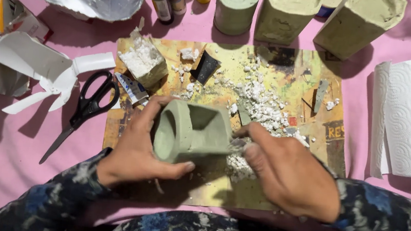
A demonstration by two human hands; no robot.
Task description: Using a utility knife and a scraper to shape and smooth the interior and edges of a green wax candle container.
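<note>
- Our left hand (133,148) gripped the grey-green cast block (191,132) above the yellow board (292,68); a loosened hold might have dropped and chipped it.
- Our right hand (288,172) pinched a small tool (237,144), hardly visible, against its edge; pressing hard could have cracked the wall, scattering more white crumbs (260,98).

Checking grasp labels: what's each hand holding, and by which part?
Left hand grips the grey-green cast block around its round-holed end. Right hand pinches a small tool against the block's other end; grip point hidden.

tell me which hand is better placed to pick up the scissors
Left. The left hand, gripping the grey-green cast piece, is nearest the scissors; the right hand is on the far side.
</note>
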